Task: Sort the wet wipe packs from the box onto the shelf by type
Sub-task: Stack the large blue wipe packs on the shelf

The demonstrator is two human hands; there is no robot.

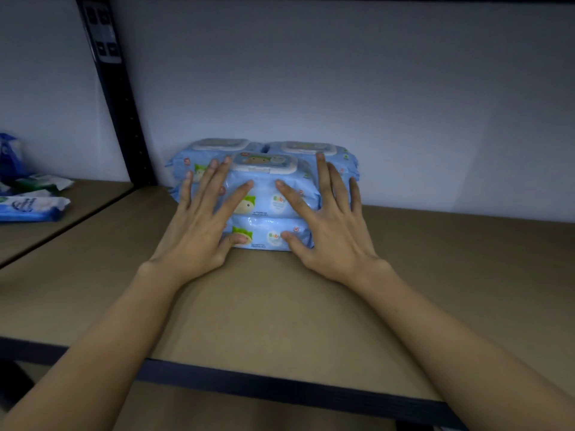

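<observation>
- Hands: left hand (199, 225) and right hand (326, 225), fingers spread flat, press the front stack of baby wipe packs (270, 209) on the shelf (280, 306).
- Step: squaring this stack against the rear packs.
- Next, likely: lift off and fetch another pack.

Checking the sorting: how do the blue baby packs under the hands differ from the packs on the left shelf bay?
The baby packs are stacked, with hard flip lids; the left-bay packs lie loose and flat, showing none. Both hands, left hand and right hand, press the baby packs; nothing touches the left-bay packs. Both are partly blue.
</observation>
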